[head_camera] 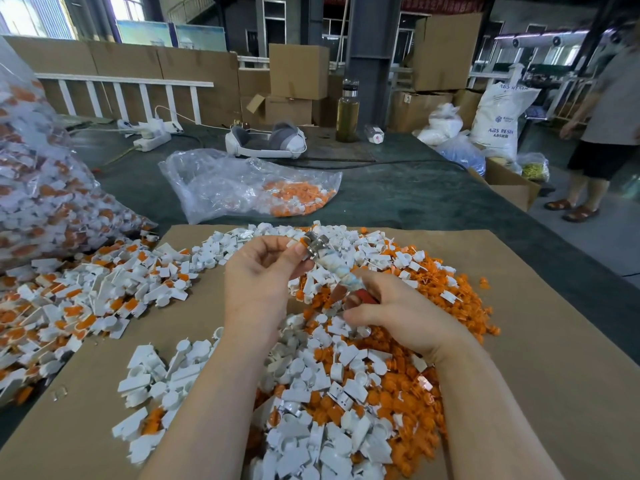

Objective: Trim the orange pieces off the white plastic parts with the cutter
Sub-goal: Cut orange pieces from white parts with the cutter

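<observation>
My right hand (398,311) grips the handles of the cutter (334,263), whose metal jaws point up and to the left. My left hand (263,268) pinches a small white plastic part with an orange piece (300,241) right at those jaws. Below and around both hands, a heap of trimmed white parts (322,403) mixes with loose orange pieces (460,299) on a sheet of brown cardboard (540,341). A pile of untrimmed white-and-orange parts (69,306) spreads to the left.
A big clear bag of untrimmed parts (41,188) bulges at the far left. Behind the cardboard lies a half-empty clear bag with orange pieces (249,185). On the green table are a headset (266,140), a power strip (152,138) and a bottle (347,112). A person (602,126) stands at right.
</observation>
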A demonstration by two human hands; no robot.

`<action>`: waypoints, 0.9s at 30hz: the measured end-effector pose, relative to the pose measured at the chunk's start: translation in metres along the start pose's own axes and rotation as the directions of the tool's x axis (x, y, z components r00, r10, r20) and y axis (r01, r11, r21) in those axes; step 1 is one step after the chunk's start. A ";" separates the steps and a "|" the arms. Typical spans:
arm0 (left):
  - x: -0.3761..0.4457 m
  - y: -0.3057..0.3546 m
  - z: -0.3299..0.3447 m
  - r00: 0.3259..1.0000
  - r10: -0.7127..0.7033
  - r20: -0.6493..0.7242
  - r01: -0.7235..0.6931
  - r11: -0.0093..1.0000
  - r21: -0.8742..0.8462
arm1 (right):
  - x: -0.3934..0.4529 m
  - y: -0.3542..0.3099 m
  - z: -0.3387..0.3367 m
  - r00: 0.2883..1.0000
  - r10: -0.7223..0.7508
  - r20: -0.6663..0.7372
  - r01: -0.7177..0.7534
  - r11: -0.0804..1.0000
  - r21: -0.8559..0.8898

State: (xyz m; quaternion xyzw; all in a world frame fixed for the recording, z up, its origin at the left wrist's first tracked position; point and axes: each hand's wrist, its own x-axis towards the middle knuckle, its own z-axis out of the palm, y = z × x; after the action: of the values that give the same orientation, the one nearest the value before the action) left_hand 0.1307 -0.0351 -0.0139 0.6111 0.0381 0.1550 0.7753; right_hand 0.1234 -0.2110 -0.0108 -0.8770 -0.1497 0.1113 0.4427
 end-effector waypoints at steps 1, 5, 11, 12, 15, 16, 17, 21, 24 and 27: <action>0.000 0.000 0.000 1.000 0.003 0.003 -0.003 1.000 0.010 | 0.001 0.000 0.000 1.000 -0.007 0.001 0.007 1.000 0.001; 0.002 0.000 -0.002 1.000 0.013 0.003 -0.013 1.000 0.001 | 0.004 0.002 0.004 0.999 -0.028 -0.019 0.028 1.000 0.009; 0.002 -0.002 -0.002 0.999 0.026 -0.020 -0.026 1.000 -0.004 | 0.007 -0.001 0.007 0.997 -0.061 -0.040 0.059 0.996 -0.060; 0.002 -0.002 -0.002 0.999 0.027 -0.021 -0.027 1.000 -0.001 | 0.007 -0.001 0.007 0.997 -0.067 -0.042 0.064 0.996 -0.069; 0.002 -0.003 -0.002 1.000 0.009 -0.022 -0.010 1.000 -0.011 | 0.007 -0.002 0.007 0.997 -0.063 -0.042 0.060 0.995 -0.084; 0.002 -0.002 -0.002 1.000 -0.009 -0.019 0.008 1.000 -0.025 | 0.007 -0.001 0.008 0.997 -0.063 -0.044 0.058 0.994 -0.092; 0.002 -0.002 -0.003 0.999 -0.035 -0.015 0.034 0.998 -0.043 | 0.008 -0.001 0.008 0.997 -0.063 -0.048 0.058 0.993 -0.102; 0.003 0.000 -0.007 0.980 -0.196 -0.031 0.187 0.964 -0.187 | 0.009 0.000 0.012 0.992 -0.050 -0.112 0.036 0.992 -0.122; 0.013 0.004 -0.023 0.926 -0.352 -0.137 0.275 0.876 -0.396 | 0.010 0.002 0.013 0.974 -0.025 -0.225 -0.004 0.992 -0.128; 0.024 0.010 -0.045 0.848 -0.473 -0.238 0.230 0.735 -0.638 | 0.014 0.009 0.010 0.936 0.001 -0.353 -0.058 0.987 -0.152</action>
State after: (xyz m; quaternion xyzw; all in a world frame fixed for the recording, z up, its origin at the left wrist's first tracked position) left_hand 0.1399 0.0163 -0.0128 0.2792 0.2570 0.1232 0.9170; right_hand 0.1343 -0.2036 -0.0254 -0.9176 -0.0632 -0.0530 0.3890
